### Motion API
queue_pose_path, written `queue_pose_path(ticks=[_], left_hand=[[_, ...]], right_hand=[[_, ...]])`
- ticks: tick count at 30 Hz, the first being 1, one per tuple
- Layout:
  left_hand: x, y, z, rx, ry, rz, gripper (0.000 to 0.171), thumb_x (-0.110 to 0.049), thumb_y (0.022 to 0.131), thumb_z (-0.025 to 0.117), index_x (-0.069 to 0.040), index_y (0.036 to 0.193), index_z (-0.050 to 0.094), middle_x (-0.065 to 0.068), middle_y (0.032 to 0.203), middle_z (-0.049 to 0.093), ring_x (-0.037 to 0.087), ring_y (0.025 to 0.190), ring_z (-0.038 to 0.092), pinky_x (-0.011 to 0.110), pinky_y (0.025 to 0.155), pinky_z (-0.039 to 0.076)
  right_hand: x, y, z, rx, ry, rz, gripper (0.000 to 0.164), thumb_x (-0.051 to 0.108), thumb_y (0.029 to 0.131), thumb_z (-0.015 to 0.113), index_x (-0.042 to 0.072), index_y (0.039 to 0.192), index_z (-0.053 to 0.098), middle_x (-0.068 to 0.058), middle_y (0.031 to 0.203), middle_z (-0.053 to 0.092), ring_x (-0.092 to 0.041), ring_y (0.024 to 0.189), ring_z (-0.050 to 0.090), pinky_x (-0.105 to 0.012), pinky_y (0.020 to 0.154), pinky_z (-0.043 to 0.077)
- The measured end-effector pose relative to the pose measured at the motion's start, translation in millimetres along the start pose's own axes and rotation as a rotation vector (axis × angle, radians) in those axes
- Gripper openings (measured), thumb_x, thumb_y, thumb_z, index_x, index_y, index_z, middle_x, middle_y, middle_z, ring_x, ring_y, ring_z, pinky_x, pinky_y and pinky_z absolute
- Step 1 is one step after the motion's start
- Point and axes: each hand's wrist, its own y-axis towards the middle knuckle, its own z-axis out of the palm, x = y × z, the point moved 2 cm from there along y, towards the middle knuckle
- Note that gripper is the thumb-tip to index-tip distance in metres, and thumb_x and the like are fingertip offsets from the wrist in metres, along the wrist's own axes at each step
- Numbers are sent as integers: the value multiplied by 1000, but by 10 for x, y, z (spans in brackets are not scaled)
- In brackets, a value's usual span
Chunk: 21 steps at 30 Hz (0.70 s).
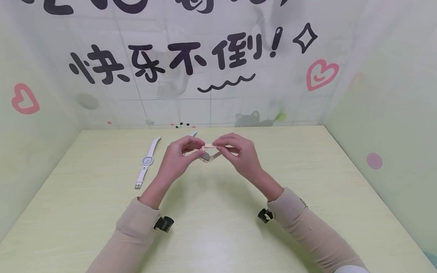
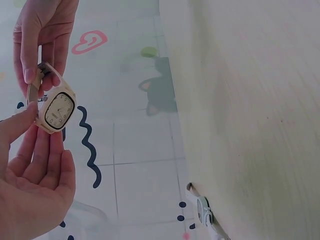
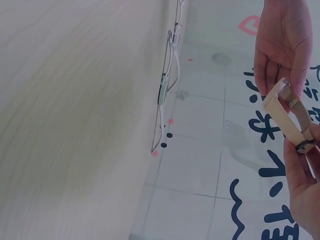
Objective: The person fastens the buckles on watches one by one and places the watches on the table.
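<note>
Handiwork comes first: the left hand (image 1: 176,157) and right hand (image 1: 242,153), raised close together, both pinch one pale watch (image 1: 206,157), the left near its dial (image 2: 60,111), the right by its strap (image 3: 283,118). That strap curves round into a loop, with a dark fitting (image 3: 304,146) beside the right hand (a buckle, I suspect, though whether it's fastened I can't tell). I'd judge the step to be working the strap's ends; the next move seems to call for a steady left pinch and fine fingering from the right. Out to the left of the left hand, a white watch (image 1: 147,160) lies stretched along the table (image 1: 216,243); just beyond that hand sits another watch (image 2: 204,210). Past both hands, the back wall (image 1: 157,108) carries black lettering (image 1: 187,57) and, off to the right, a pink heart (image 1: 321,75).
</note>
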Motion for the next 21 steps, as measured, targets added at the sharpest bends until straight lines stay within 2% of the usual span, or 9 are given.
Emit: queue_pose_path(ticks=[6,15,21], left_hand=[[-11,-9,-1,-15,10,13,26,-9,90,73,-1,114,68,18,112,73,31,110,68,49,105,51],[-33,-13,0,-18,15,6,25,-11,90,74,-3,112,69,17,112,73,29,110,68,47,105,51],[-36,-33,-2,-36,34,10,26,-12,89,75,-3,112,70,16,112,74,29,110,69,46,104,52]], right_hand=[[-213,-2,38,21,-29,-17,15,-6,87,70,-7,101,74,-22,103,72,-33,98,70,-35,83,61],[-235,2,29,34,-83,-152,12,0,89,71,0,100,76,-14,99,73,-26,94,71,-30,83,61],[-224,3,25,67,-177,-193,13,-3,87,72,1,99,76,-11,98,72,-22,91,70,-27,83,61]])
